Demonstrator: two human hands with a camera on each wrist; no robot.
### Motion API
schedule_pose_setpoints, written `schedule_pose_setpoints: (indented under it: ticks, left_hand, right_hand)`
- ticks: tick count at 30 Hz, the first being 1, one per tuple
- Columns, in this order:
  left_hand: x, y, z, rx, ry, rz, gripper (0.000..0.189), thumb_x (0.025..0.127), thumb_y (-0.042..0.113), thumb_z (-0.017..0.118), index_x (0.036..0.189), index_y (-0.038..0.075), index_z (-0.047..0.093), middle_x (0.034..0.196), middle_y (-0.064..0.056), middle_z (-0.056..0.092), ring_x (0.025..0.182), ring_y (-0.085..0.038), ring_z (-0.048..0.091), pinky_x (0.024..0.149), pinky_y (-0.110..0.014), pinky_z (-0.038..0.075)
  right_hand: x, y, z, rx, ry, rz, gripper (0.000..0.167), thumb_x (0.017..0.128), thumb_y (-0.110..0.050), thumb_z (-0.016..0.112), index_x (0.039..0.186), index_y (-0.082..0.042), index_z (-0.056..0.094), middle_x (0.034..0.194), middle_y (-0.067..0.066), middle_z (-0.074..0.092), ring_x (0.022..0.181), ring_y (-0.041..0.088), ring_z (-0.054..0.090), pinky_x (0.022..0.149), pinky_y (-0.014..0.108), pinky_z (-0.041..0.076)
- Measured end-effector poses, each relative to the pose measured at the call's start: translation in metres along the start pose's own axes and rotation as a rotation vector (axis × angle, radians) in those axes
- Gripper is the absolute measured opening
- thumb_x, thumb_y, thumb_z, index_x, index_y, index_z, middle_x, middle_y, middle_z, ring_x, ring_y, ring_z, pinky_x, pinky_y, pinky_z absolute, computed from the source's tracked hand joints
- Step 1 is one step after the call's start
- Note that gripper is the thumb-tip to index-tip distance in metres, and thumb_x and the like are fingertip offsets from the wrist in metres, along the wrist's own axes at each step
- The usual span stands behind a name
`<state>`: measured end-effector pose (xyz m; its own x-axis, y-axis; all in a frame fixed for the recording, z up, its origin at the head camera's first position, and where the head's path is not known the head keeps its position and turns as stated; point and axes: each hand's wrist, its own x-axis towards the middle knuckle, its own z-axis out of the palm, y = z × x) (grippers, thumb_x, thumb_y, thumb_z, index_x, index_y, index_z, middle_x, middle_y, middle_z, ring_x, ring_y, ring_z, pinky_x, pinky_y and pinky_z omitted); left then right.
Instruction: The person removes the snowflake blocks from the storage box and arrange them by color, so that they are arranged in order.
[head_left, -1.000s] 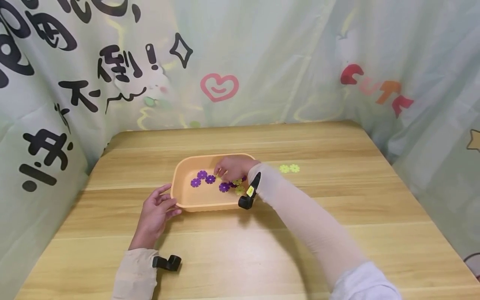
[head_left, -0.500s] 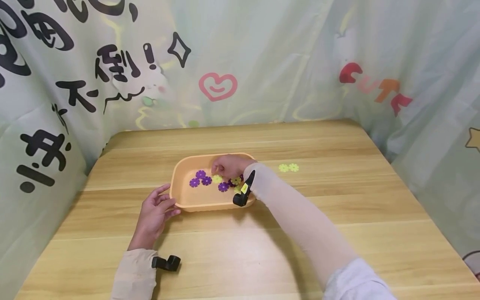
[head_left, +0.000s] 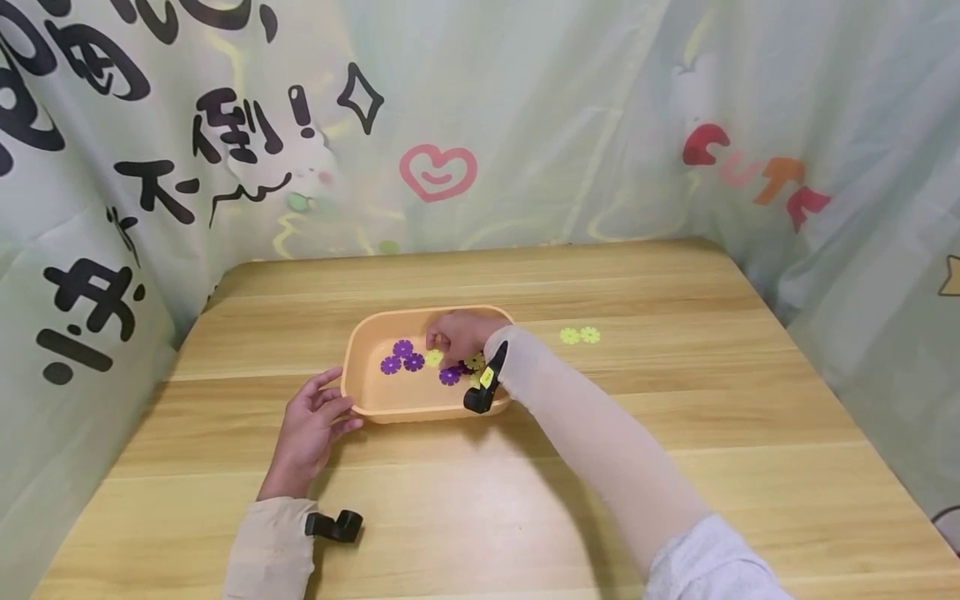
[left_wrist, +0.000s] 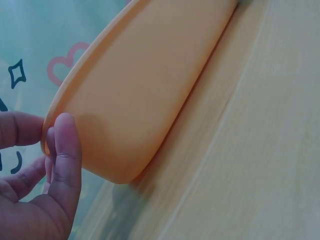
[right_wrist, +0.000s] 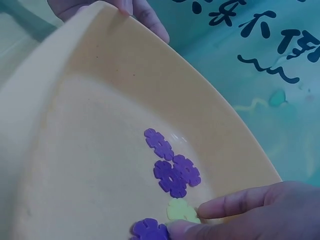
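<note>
An orange plastic tray (head_left: 408, 412) sits on the table. My left hand (head_left: 311, 425) grips its left end; in the left wrist view the thumb (left_wrist: 67, 145) lies along the outer wall while a finger reaches over the rim. Inside the tray, my right hand (head_left: 461, 333) reaches down with thumb and index finger apart. In the right wrist view, the index fingertip (right_wrist: 205, 210) is right at the edge of a yellow flower-shaped disc (right_wrist: 181, 210). The thumb tip is beside a purple disc (right_wrist: 149, 231). Several purple discs (head_left: 402, 348) form a small cluster left of them.
Two yellow discs (head_left: 580, 335) lie on the wooden table (head_left: 465, 508) right of the tray. More purple and yellow discs are partly hidden under the right wrist and its black camera mount (head_left: 483, 392). A printed curtain (head_left: 525, 125) hangs behind the table.
The right hand has let a yellow disc down beside the purple cluster, then shifted its fingers slightly toward the purple disc nearer the front. The left hand keeps its grip on the tray.
</note>
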<state>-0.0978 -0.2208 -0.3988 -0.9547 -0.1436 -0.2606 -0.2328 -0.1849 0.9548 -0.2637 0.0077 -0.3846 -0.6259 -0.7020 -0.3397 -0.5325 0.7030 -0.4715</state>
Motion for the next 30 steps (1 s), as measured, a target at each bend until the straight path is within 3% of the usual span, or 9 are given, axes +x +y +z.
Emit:
schedule_pose_setpoints:
  ticks: [19, 30]
  left_hand:
    - [0.0015, -0.0014, 0.0016, -0.009, 0.024, -0.013, 0.051, 0.093, -0.011, 0.051, 0.139, 0.007, 0.04, 0.096, -0.004, 0.047, 0.071, -0.011, 0.059, 0.066, -0.024, 0.061]
    - [-0.0003, -0.0009, 0.0018, -0.005, 0.016, -0.01, 0.054, 0.093, -0.011, 0.051, 0.142, 0.005, 0.037, 0.097, -0.004, 0.046, 0.071, -0.011, 0.059, 0.067, -0.023, 0.061]
  right_hand:
    - [-0.0064, -0.007, -0.0007, -0.003, 0.0, -0.015, 0.023, 0.083, -0.014, 0.077, 0.103, -0.016, 0.065, 0.092, -0.003, 0.06, 0.083, 0.012, 0.054, 0.073, 0.02, 0.05]
    - [-0.0068, -0.0058, 0.0011, 0.009, -0.022, -0.043, 0.038, 0.08, -0.024, 0.081, 0.114, -0.019, 0.063, 0.087, -0.002, 0.059, 0.077, 0.011, 0.053, 0.069, 0.022, 0.05]
